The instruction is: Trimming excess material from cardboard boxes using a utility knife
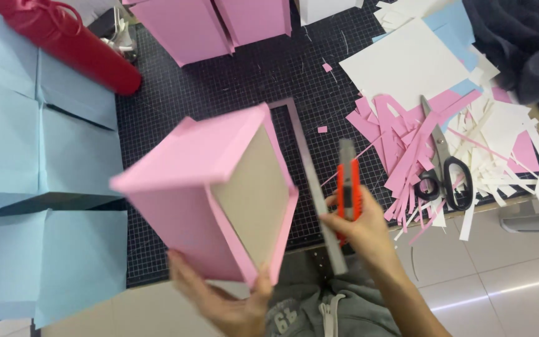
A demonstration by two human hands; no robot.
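My left hand [223,299] grips the near corner of a pink paper-covered box [188,168], held tilted above the black cutting mat [232,81]. The box's open side shows a grey cardboard inside [254,200]. My right hand [360,231] holds an orange utility knife [348,187] together with a grey metal ruler [313,187], just right of the box. The knife's tip points away from me.
Light blue paper sheets [32,156] cover the left. A red tube [63,40] lies at the top left. Two pink boxes [213,22] stand at the back. Black-handled scissors [444,168] rest on pink and white paper strips [407,143] beside a white sheet [407,65].
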